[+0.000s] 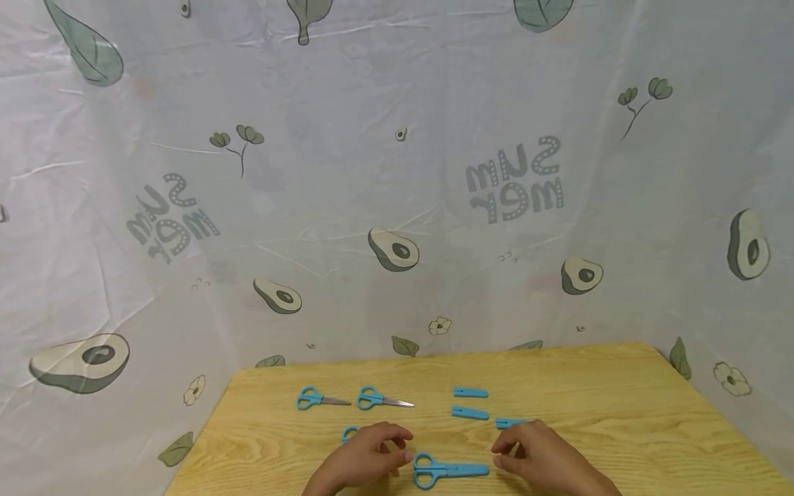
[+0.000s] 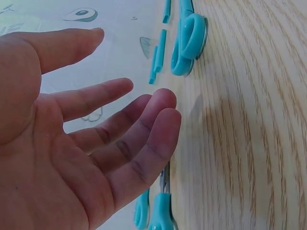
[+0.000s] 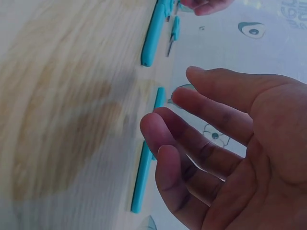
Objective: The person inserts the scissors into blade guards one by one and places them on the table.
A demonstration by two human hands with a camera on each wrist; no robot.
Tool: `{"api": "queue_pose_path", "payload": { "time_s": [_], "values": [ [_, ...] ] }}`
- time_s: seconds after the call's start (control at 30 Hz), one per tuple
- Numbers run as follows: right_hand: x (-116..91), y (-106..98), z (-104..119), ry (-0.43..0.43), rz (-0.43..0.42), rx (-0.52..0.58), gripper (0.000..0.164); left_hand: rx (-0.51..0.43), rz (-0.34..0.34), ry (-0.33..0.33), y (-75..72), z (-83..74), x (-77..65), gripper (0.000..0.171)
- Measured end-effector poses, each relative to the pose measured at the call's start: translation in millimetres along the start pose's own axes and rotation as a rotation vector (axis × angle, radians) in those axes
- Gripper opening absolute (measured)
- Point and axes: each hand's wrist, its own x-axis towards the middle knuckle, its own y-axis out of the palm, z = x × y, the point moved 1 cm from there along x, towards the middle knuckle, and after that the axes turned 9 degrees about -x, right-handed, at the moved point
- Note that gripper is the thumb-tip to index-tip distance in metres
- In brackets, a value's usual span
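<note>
A pair of scissors with blue handles (image 1: 426,471) lies near the table's front, its blades inside a blue sheath (image 1: 465,470). To the left of the handles hovers my left hand (image 1: 369,455), its fingers loosely bent and holding nothing. Beyond the sheath's tip is my right hand (image 1: 546,458), also holding nothing, thumb apart from the fingers in the right wrist view. Another pair of scissors (image 1: 349,433) is partly hidden behind the left hand. One loose blue sheath (image 1: 509,423) lies just behind the right hand, which covers part of it.
Two uncovered scissors, the left pair (image 1: 312,398) and the right pair (image 1: 372,399), lie farther back on the wooden table (image 1: 589,386). Two more sheaths, one behind (image 1: 471,393) and one in front (image 1: 471,413), lie right of them. A patterned curtain (image 1: 335,193) surrounds the table's back and sides.
</note>
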Motion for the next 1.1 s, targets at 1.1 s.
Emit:
{"api": "queue_pose_path", "payload": {
  "time_s": [1.1],
  "values": [
    [-24.4,-20.9,-20.0,0.216,-0.113,-0.092,0.03,0.16,-0.119,0.115,-27.0,-2.9,-29.6,0.049]
  ]
}}
